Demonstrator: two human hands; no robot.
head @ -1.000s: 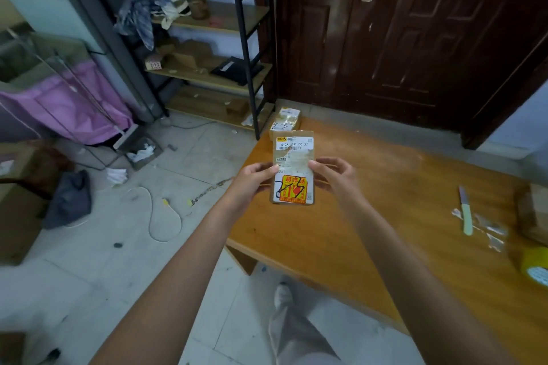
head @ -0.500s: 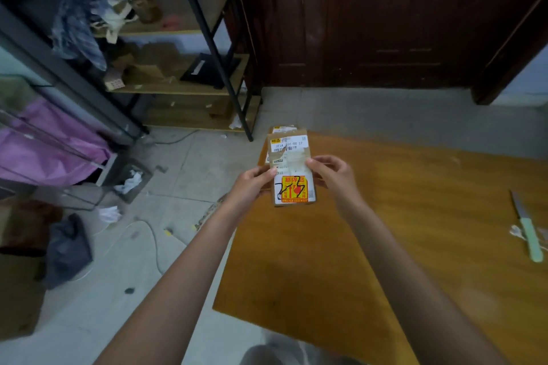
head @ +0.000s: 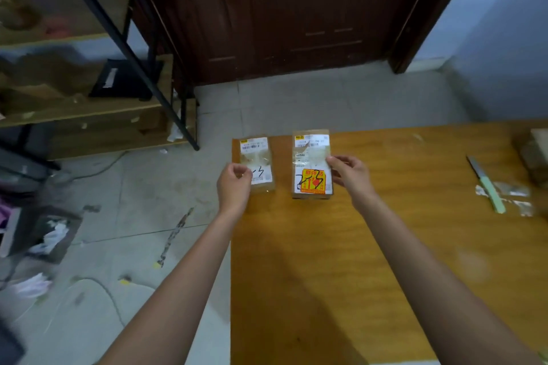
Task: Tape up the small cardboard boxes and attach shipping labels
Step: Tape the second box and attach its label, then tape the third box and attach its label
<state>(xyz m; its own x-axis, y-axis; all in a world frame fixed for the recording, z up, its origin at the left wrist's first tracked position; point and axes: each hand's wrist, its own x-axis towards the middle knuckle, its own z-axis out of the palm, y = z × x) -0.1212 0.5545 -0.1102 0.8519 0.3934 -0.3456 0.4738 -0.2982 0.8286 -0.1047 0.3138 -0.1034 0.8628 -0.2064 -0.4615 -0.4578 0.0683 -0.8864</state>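
Two small taped cardboard boxes lie side by side at the far left corner of the wooden table point(head: 370, 246). The right box point(head: 311, 157) carries a white shipping label, an orange sticker and black pen marks. My right hand point(head: 350, 175) pinches its right edge. The left box point(head: 258, 154) has a white label and pen marks. My left hand point(head: 234, 187) sits with curled fingers at that box's near left corner, covering part of it. Whether it grips the box is hidden.
A green-handled knife point(head: 487, 187) lies on tape scraps point(head: 514, 191) at the table's right side, with another cardboard box point(head: 535, 154) behind it. The table's left edge drops to a littered floor. A metal shelf rack point(head: 124, 47) stands at left, with a dark door point(head: 281, 9) behind.
The box that both hands held up now lies on the table beside the other box. My left hand has left it and moved left. The view has tilted down.
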